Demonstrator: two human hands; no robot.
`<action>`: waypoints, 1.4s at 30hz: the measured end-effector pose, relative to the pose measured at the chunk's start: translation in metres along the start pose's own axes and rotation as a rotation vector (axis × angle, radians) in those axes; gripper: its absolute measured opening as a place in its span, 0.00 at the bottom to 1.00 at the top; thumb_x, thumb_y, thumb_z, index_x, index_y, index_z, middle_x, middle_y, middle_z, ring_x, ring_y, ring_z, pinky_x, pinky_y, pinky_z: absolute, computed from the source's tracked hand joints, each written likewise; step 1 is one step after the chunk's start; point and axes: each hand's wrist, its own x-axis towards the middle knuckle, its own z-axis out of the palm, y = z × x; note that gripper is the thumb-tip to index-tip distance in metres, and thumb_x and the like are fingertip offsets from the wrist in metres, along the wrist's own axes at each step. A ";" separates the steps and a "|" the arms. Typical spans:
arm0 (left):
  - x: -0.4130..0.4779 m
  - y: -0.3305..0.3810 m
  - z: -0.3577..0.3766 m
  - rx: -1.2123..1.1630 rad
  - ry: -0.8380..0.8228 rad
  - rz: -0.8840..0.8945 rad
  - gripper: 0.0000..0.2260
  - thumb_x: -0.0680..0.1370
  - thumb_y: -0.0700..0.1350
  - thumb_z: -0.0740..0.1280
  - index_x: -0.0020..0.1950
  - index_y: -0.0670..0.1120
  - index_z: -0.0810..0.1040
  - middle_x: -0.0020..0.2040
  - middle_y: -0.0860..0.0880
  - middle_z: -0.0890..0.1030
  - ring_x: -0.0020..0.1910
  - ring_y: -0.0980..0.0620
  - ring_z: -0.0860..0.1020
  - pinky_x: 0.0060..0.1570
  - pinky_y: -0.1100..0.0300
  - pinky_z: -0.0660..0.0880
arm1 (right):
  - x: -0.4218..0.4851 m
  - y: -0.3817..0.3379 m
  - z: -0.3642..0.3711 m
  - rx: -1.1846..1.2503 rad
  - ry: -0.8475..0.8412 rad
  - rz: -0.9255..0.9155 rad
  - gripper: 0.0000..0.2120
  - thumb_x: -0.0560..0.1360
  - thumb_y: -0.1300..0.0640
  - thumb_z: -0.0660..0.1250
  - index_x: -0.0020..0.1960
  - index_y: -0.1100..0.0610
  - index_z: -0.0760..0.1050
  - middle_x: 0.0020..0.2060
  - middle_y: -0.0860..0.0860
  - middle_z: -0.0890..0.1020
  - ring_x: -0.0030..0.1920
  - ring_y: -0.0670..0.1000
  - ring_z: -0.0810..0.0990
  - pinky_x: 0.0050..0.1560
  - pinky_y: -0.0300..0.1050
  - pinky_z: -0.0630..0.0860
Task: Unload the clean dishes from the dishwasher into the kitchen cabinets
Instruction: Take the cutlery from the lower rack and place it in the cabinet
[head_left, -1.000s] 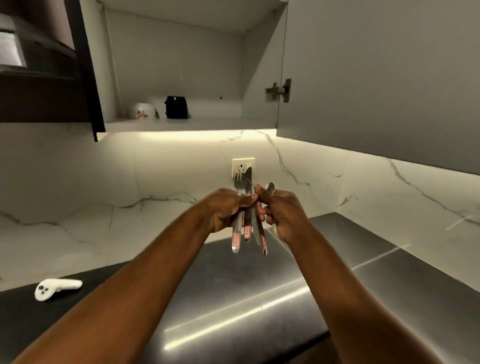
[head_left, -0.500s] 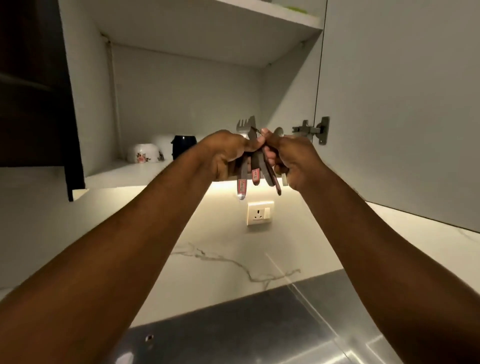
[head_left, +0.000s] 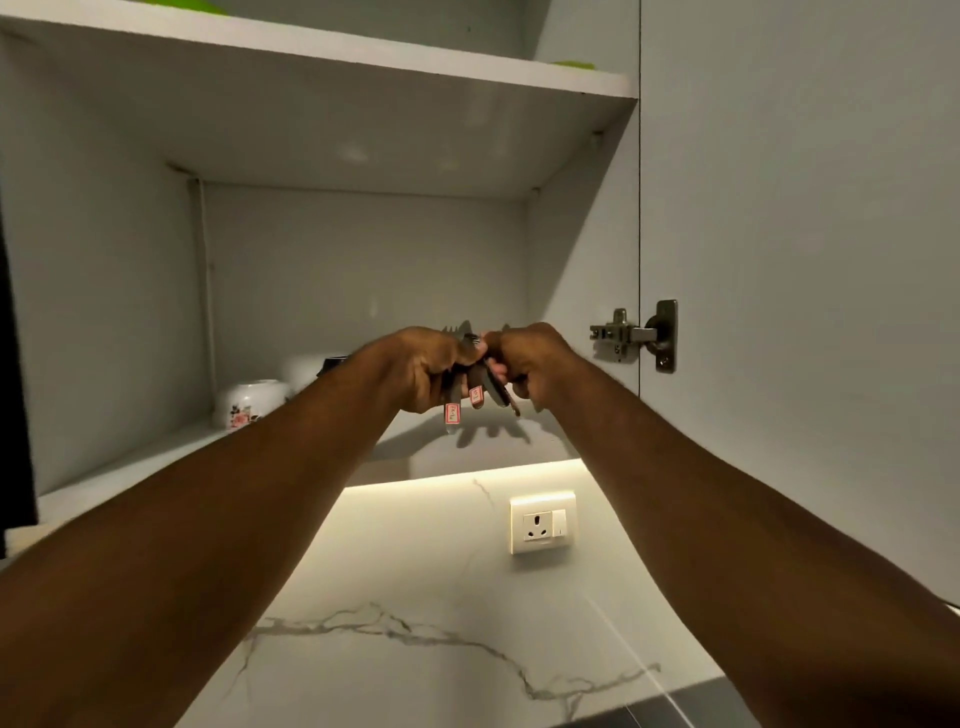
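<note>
A bundle of metal cutlery (head_left: 475, 387), with fork tines at the top and red-labelled handles hanging down, is gripped between both hands. My left hand (head_left: 423, 369) closes around it from the left and my right hand (head_left: 530, 358) from the right. Both hands are raised inside the open wall cabinet, just above its lower shelf (head_left: 130, 473). The cutlery casts a shadow on the shelf below it.
A white flowered bowl (head_left: 249, 402) stands at the shelf's back left, with a dark cup (head_left: 332, 364) partly hidden behind my left arm. The open cabinet door (head_left: 805, 260) with its hinge (head_left: 636, 335) hangs on the right. A wall socket (head_left: 543, 522) sits on the marble backsplash below.
Both hands have lifted the cutlery from above the counter up into the cabinet opening. The view has tilted upward, so the counter has nearly left the frame.
</note>
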 end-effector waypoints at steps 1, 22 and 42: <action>0.008 -0.002 0.000 0.009 0.010 -0.013 0.07 0.81 0.42 0.65 0.47 0.41 0.78 0.41 0.44 0.83 0.44 0.49 0.79 0.40 0.60 0.74 | 0.007 0.002 0.000 -0.042 -0.026 0.015 0.14 0.75 0.63 0.64 0.31 0.58 0.71 0.24 0.54 0.70 0.21 0.46 0.64 0.19 0.31 0.55; 0.100 -0.023 -0.015 0.040 -0.091 -0.058 0.07 0.81 0.42 0.64 0.51 0.38 0.76 0.45 0.40 0.83 0.38 0.48 0.80 0.39 0.59 0.76 | 0.104 0.036 -0.019 -0.711 0.004 -0.026 0.13 0.72 0.56 0.74 0.52 0.63 0.82 0.37 0.56 0.79 0.33 0.51 0.73 0.38 0.43 0.71; 0.102 -0.029 -0.014 0.177 -0.065 -0.089 0.16 0.82 0.44 0.62 0.67 0.36 0.73 0.50 0.38 0.83 0.27 0.46 0.79 0.23 0.61 0.72 | 0.114 0.052 -0.025 -1.127 -0.047 -0.137 0.11 0.73 0.60 0.69 0.55 0.58 0.82 0.50 0.54 0.84 0.43 0.52 0.78 0.34 0.37 0.72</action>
